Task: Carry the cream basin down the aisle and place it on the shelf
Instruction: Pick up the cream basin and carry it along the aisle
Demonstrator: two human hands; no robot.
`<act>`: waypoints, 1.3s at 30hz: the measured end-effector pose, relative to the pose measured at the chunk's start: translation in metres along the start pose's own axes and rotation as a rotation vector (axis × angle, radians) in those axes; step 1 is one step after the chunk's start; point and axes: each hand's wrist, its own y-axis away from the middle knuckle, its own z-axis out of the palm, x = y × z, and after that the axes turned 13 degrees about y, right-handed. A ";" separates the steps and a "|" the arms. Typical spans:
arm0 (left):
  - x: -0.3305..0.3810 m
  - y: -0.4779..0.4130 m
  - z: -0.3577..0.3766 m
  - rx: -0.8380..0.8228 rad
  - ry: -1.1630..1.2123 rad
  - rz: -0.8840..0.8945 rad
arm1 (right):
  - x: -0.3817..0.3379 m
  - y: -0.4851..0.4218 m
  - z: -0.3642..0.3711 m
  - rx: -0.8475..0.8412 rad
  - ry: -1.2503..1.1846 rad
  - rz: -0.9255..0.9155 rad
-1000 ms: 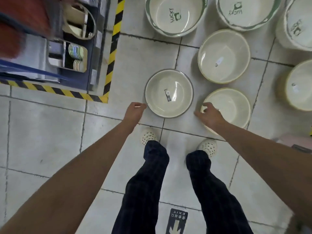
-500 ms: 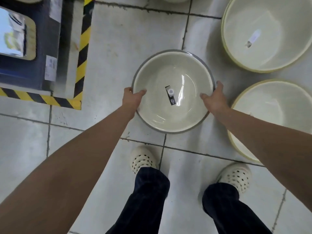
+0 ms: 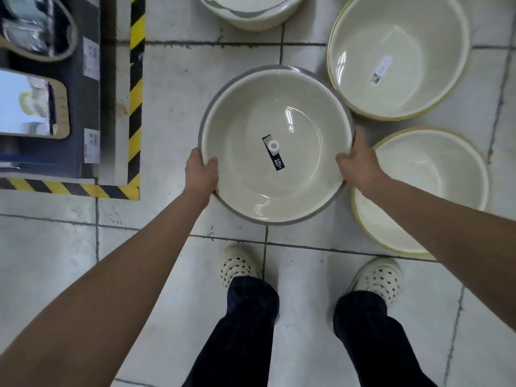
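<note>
A round cream basin [image 3: 245,129] with a grey rim and a black label inside is in the middle of the view, above the white tiled floor. My left hand [image 3: 201,172] grips its left rim, thumb over the edge. On the opposite rim my right hand [image 3: 358,162] holds it the same way. The basin looks lifted a little, its lower rim overlapping the tile joint in front of my feet.
Two cream basins with yellowish rims [image 3: 396,60] [image 3: 427,191] stand on the floor to the right, touching distance away. A green-trimmed basin [image 3: 251,12] is at the top. A dark shelf unit with mirrors [image 3: 42,93], bordered by yellow-black tape [image 3: 136,93], is at the left.
Both hands went from beside the basin to gripping its rim. The basin now looks larger and closer, raised toward me between my hands.
</note>
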 end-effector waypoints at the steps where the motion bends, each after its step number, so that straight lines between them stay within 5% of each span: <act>1: 0.014 0.009 0.003 -0.013 -0.009 0.009 | -0.003 0.008 -0.018 0.011 -0.007 -0.002; 15: 0.108 0.155 0.168 -0.330 -0.159 0.101 | 0.148 0.107 -0.213 0.118 -0.050 0.246; 32: 0.047 0.154 0.274 -0.220 -0.209 0.173 | 0.283 0.089 -0.163 0.169 -0.295 0.330; 39: 0.018 0.129 0.286 -0.316 -0.296 0.269 | 0.313 0.062 -0.131 0.172 -0.374 0.312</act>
